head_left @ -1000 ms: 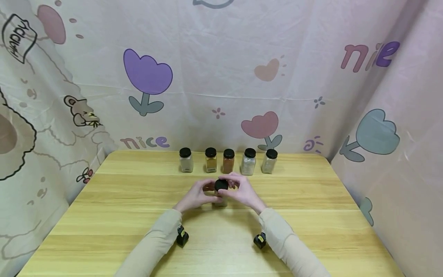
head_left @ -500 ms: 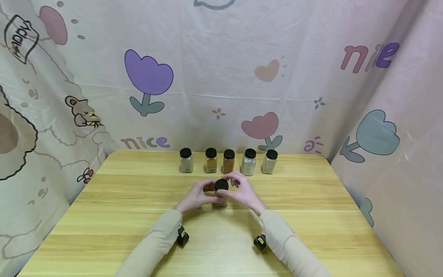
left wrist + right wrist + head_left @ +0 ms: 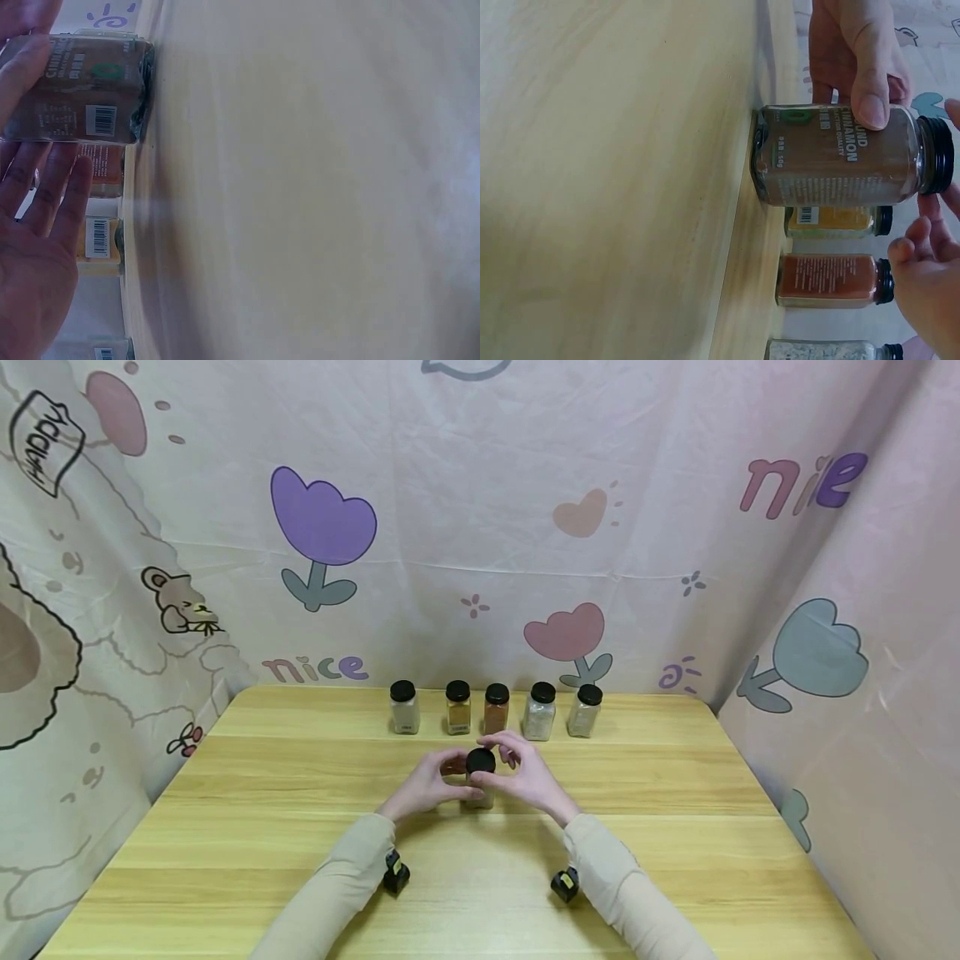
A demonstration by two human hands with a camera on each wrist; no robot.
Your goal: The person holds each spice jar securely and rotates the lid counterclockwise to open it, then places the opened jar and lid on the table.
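Note:
A square glass jar of ground cinnamon (image 3: 832,161) is upright near the middle of the table, its base at or very close to the wood. My left hand (image 3: 429,787) grips its body from the left, thumb across the labelled front and fingers behind. At the top, my right hand (image 3: 522,772) holds the black lid (image 3: 936,156) between thumb and fingers. The lid sits on the jar's neck. Brown powder shows through the glass in both wrist views.
Behind, a row of black-lidded spice jars stands near the table's back edge: a pale one (image 3: 406,717), a yellow one (image 3: 458,718), a red-brown one (image 3: 496,716), and two whitish ones (image 3: 538,722) to the right. A printed curtain (image 3: 450,510) hangs beyond the wooden table (image 3: 262,827).
The jar stays in place under my left hand's grip. My right fingers have shifted slightly around the lid, the index finger lifting a little away from it.

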